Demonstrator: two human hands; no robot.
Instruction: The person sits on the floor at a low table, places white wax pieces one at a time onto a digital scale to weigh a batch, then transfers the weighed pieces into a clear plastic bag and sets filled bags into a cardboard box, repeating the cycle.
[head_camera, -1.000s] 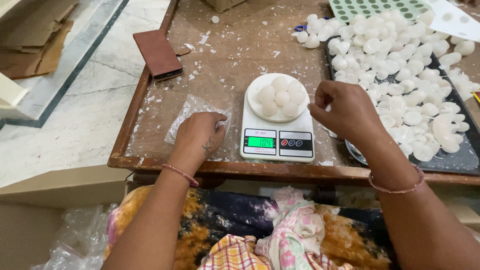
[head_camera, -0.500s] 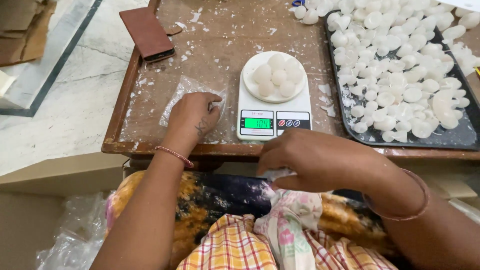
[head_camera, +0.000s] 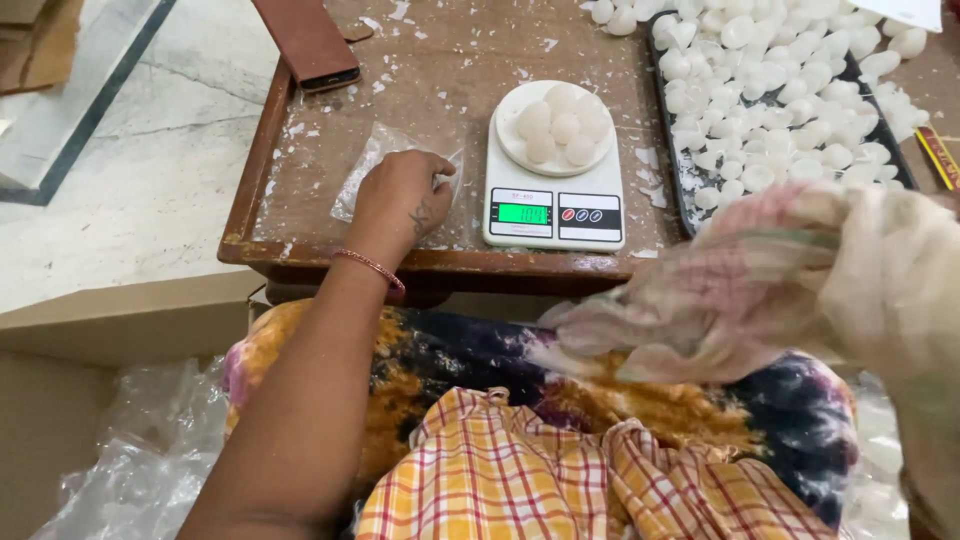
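Note:
My left hand (head_camera: 400, 200) rests fingers-down on a clear plastic bag (head_camera: 362, 172) lying flat on the wooden table (head_camera: 330, 255). Just right of it stands a white digital scale (head_camera: 555, 205) with a lit green display. Its round plate (head_camera: 510, 150) carries several white rounded pieces (head_camera: 560, 128). My right hand (head_camera: 925, 300) is blurred at the right edge. It holds up a pale flowered cloth (head_camera: 740, 290) in front of the table and is mostly covered by it.
A black tray (head_camera: 688, 195) heaped with white pieces (head_camera: 780, 90) fills the table's right side. A brown wallet-like case (head_camera: 305, 40) lies at the back left. A cardboard box (head_camera: 100, 330) and crumpled plastic (head_camera: 150, 450) sit at my left; a checked cloth (head_camera: 520, 470) lies on my lap.
My right hand left the scale, dropped to my lap and has come up to the right with the flowered cloth. My left hand stayed on the plastic bag.

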